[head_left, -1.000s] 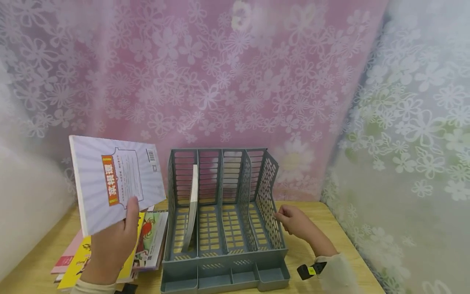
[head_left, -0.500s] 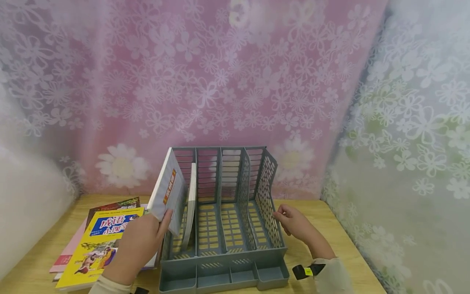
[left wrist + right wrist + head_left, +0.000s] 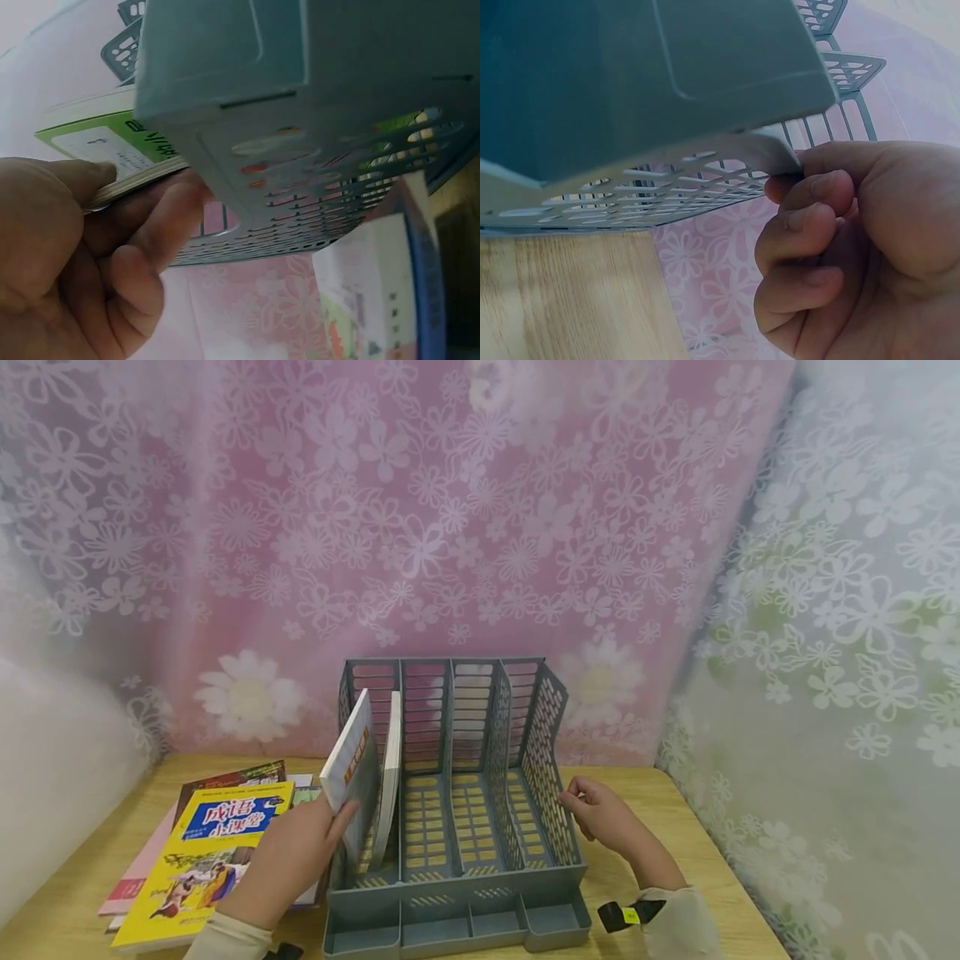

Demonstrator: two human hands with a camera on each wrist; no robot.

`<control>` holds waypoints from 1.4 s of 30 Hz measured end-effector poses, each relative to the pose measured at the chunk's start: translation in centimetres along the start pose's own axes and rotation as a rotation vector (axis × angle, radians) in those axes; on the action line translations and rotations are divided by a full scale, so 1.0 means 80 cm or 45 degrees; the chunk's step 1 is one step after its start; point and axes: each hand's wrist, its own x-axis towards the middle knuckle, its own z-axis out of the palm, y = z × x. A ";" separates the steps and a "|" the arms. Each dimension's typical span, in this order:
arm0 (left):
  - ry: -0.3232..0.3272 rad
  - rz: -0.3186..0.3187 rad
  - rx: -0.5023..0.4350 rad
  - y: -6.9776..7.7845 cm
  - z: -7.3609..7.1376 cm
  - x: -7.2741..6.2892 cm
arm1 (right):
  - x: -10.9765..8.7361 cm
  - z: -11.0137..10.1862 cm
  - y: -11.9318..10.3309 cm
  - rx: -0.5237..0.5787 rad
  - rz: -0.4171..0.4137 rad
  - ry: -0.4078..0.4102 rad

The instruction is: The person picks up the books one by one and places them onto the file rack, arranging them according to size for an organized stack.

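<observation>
My left hand [image 3: 292, 852] pinches a thin white-edged book [image 3: 348, 762] between thumb and fingers. This book stands upright within the leftmost compartment of a grey file rack [image 3: 450, 887], its cover carrying an orange title strip. Beside it, another book [image 3: 391, 768] leans against the first divider. In the left wrist view, a green cover [image 3: 112, 139] shows beyond my thumb. My right hand [image 3: 600, 810] grips the edge of the rack's perforated right side wall [image 3: 551, 760]; in the right wrist view thumb and forefinger close on that edge, the other fingers curled.
Left of the rack lies a stack of books, a yellow book [image 3: 187, 877] on top and a dark red cover [image 3: 225, 781] beneath. Small trays [image 3: 438, 935] run along the rack's front. A pink flowered curtain [image 3: 480, 527] hangs behind the wooden table [image 3: 675, 852].
My left hand has carried the book from above the stack rightward and down into the leftmost compartment. The book has turned edge-on. My right hand stays on the rack.
</observation>
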 end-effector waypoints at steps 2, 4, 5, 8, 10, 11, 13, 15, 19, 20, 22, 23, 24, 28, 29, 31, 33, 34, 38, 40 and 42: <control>-0.049 -0.012 -0.023 -0.003 0.002 0.001 | 0.001 0.001 0.001 0.004 -0.004 -0.004; -0.084 -0.011 -0.035 -0.004 0.004 0.002 | 0.001 0.002 0.000 0.004 -0.011 -0.005; -0.089 -0.001 -0.031 -0.005 0.005 0.003 | 0.001 0.002 0.000 0.004 -0.013 -0.005; -0.109 0.018 -0.018 -0.006 0.006 0.004 | 0.001 0.002 -0.002 0.002 -0.022 -0.005; -0.132 0.019 -0.019 -0.006 0.007 0.004 | 0.001 0.003 -0.003 0.001 -0.022 -0.005; -0.146 0.015 -0.023 -0.006 0.007 0.004 | 0.000 0.003 -0.004 0.003 -0.021 -0.007; -0.182 0.003 -0.043 -0.005 0.008 0.004 | -0.001 0.003 -0.004 -0.001 -0.017 -0.005; -0.213 0.003 -0.064 -0.005 0.009 0.003 | -0.002 0.002 -0.004 -0.004 -0.013 -0.001; -0.263 0.003 -0.063 -0.003 0.008 0.004 | -0.003 0.001 -0.003 -0.013 -0.004 0.010; -0.275 -0.001 -0.069 -0.002 0.007 0.004 | -0.003 0.001 -0.003 -0.012 -0.004 0.011; -0.295 -0.020 -0.069 -0.001 0.006 0.004 | -0.003 0.001 -0.002 -0.007 -0.007 0.010; -0.299 -0.033 -0.068 -0.001 0.005 0.003 | -0.003 0.000 -0.002 -0.007 -0.010 0.009; -0.302 -0.037 -0.071 -0.001 0.004 0.003 | -0.003 0.000 -0.001 -0.006 -0.014 0.007; -0.276 -0.023 -0.074 -0.002 0.002 0.003 | -0.003 0.000 -0.001 -0.005 -0.025 0.002; -0.275 -0.022 -0.070 -0.002 0.002 0.003 | -0.003 0.000 -0.001 -0.008 -0.026 0.002; -0.274 -0.014 -0.063 -0.002 0.003 0.004 | -0.003 0.000 -0.001 -0.011 -0.028 0.005; -0.281 -0.014 -0.051 -0.002 0.005 0.004 | -0.003 0.001 -0.002 -0.014 -0.029 0.007; -0.293 -0.013 -0.050 -0.002 0.006 0.004 | -0.003 0.001 -0.002 -0.015 -0.029 0.007; -0.312 0.038 -0.027 -0.004 0.012 0.003 | -0.003 0.002 -0.003 -0.008 -0.031 0.002; -0.306 0.068 -0.015 -0.006 0.012 0.002 | -0.003 0.003 -0.003 -0.005 -0.031 0.000; -0.286 0.061 -0.017 -0.008 0.010 0.001 | -0.002 0.003 -0.003 -0.009 -0.033 -0.001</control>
